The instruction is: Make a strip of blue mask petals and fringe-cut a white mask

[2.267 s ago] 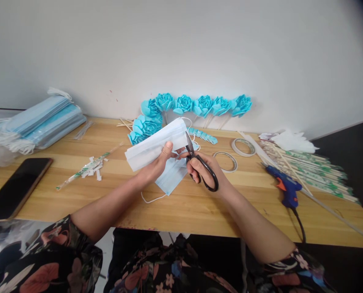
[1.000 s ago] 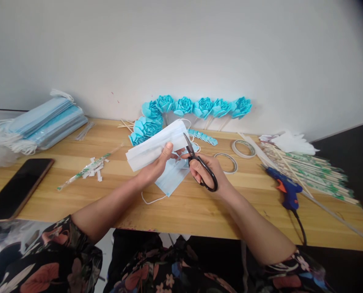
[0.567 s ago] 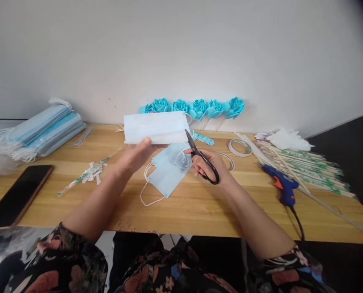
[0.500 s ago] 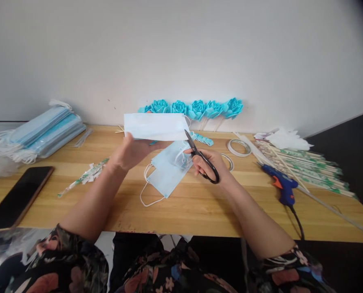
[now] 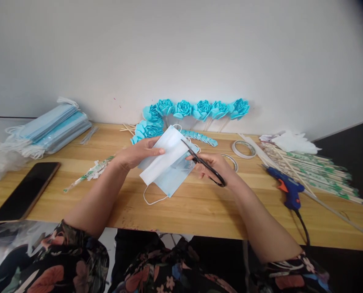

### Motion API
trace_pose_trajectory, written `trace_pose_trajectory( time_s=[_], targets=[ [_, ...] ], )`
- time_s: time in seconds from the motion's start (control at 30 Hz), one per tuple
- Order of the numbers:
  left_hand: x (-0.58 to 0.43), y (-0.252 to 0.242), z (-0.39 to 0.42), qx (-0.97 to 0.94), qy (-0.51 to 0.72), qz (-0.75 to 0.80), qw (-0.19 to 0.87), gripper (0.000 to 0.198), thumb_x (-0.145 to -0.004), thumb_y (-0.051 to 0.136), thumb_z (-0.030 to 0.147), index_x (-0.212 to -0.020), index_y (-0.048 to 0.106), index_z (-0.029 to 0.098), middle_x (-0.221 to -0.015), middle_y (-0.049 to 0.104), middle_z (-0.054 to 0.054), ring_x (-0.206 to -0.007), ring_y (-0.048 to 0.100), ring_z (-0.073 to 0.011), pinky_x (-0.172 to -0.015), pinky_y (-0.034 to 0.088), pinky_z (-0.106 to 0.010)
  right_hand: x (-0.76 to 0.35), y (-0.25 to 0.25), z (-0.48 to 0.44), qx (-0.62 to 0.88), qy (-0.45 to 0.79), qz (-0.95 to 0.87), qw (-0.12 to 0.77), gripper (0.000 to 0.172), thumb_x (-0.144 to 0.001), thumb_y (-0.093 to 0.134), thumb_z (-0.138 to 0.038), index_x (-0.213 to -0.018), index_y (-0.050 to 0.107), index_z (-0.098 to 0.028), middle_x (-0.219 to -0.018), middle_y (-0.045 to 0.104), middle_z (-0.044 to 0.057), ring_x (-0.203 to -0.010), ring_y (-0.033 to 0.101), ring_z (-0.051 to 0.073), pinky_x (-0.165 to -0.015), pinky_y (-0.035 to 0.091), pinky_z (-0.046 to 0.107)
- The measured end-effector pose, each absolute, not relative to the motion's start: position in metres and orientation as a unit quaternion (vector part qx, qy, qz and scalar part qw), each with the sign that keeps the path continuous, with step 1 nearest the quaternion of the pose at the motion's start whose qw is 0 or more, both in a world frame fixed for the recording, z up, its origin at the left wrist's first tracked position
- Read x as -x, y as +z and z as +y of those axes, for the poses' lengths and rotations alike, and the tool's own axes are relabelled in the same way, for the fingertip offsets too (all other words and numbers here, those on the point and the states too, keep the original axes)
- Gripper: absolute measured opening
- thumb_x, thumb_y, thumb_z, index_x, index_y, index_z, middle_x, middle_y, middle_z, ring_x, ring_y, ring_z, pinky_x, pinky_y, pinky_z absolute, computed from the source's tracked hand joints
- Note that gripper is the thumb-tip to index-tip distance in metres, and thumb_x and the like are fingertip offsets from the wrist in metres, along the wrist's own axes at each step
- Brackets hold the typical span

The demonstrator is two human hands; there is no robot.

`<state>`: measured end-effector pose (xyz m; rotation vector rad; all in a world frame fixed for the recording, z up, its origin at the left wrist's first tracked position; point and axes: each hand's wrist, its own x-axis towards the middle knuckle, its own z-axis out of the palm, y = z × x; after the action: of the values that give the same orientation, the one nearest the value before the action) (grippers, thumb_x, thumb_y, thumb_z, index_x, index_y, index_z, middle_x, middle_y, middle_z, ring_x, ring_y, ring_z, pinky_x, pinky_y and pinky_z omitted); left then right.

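My left hand [image 5: 140, 153] grips a white and pale blue face mask [image 5: 166, 154], thumb on top and the other fingers behind it. The mask is tilted, with a white ear loop at its far end. In my right hand [image 5: 212, 162] is a pair of black scissors [image 5: 206, 163], its blades pointing up and left at the mask's right edge. I cannot tell whether the blades touch the mask. Below the held mask, more light blue masks [image 5: 173, 185] lie on the table, partly covered, with a white ear loop [image 5: 153, 202] spread out in front.
Blue flowers [image 5: 202, 110] on sticks line the wall. A mask stack [image 5: 51, 130] and a phone [image 5: 25, 191] lie left, near a green-white wrapper [image 5: 92, 171]. Tape rolls [image 5: 244, 149], a blue glue gun [image 5: 287, 186] and wrapped chopsticks [image 5: 322, 171] lie right on the wooden table [image 5: 199, 219].
My left hand has turned the mask from level to slanting and brought it lower. The scissors stay in my right hand, beside the mask. The whole view has shifted slightly.
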<state>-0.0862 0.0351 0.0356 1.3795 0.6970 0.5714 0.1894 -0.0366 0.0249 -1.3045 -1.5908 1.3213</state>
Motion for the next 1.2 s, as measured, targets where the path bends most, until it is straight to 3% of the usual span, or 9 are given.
trace_pose_trajectory(
  time_s=[0.2, 0.47, 0.7, 0.93, 1.2],
  targets=[
    [0.080, 0.039, 0.030, -0.602, 0.282, 0.381, 0.643, 0.061, -0.062, 0.090, 0.046, -0.112, 0.070, 0.016, -0.099, 0.073, -0.006, -0.075, 0.064, -0.0152, -0.062, 0.052, -0.024, -0.186, 0.019, -0.038, 0.494, 0.484, -0.648, 0.318, 0.055, -0.070, 0.078, -0.056, -0.110, 0.077, -0.018, -0.064, 0.058, -0.001, -0.055, 0.054, 0.013, -0.055, 0.046, 0.027],
    [0.069, 0.039, 0.021, -0.546, 0.299, 0.449, 0.641, 0.045, -0.057, 0.091, 0.045, -0.080, 0.067, 0.014, -0.073, 0.067, -0.003, -0.060, 0.059, -0.0124, -0.051, 0.046, -0.024, -0.183, 0.016, -0.043, 0.452, 0.455, -0.705, 0.302, 0.053, -0.080, 0.071, -0.061, -0.113, 0.071, -0.020, -0.074, 0.056, 0.000, -0.064, 0.050, 0.014, -0.059, 0.039, 0.026],
    [0.065, 0.042, 0.017, -0.559, 0.272, 0.428, 0.656, 0.042, -0.061, 0.090, 0.043, -0.082, 0.068, 0.013, -0.074, 0.068, -0.004, -0.060, 0.059, -0.0124, -0.050, 0.044, -0.023, -0.181, 0.025, -0.046, 0.416, 0.470, -0.730, 0.270, 0.057, -0.084, 0.061, -0.068, -0.116, 0.062, -0.021, -0.085, 0.057, 0.002, -0.070, 0.050, 0.014, -0.062, 0.039, 0.026],
    [0.059, 0.040, 0.019, -0.590, 0.264, 0.406, 0.646, 0.039, -0.065, 0.089, 0.042, -0.084, 0.071, 0.013, -0.077, 0.071, -0.005, -0.064, 0.061, -0.0145, -0.055, 0.045, -0.025, -0.181, 0.034, -0.038, 0.405, 0.432, -0.763, 0.260, 0.055, -0.083, 0.059, -0.073, -0.086, 0.056, -0.019, -0.079, 0.051, 0.000, -0.071, 0.046, 0.015, -0.062, 0.036, 0.026],
    [0.045, 0.049, 0.014, -0.602, 0.247, 0.409, 0.640, 0.040, -0.069, 0.085, 0.045, -0.091, 0.073, 0.014, -0.085, 0.074, -0.007, -0.068, 0.063, -0.0160, -0.062, 0.048, -0.028, -0.188, 0.029, -0.034, 0.416, 0.398, -0.772, 0.270, 0.055, -0.087, 0.052, -0.074, -0.082, 0.049, -0.020, -0.073, 0.045, -0.002, -0.066, 0.041, 0.013, -0.060, 0.031, 0.026]
  ],
)
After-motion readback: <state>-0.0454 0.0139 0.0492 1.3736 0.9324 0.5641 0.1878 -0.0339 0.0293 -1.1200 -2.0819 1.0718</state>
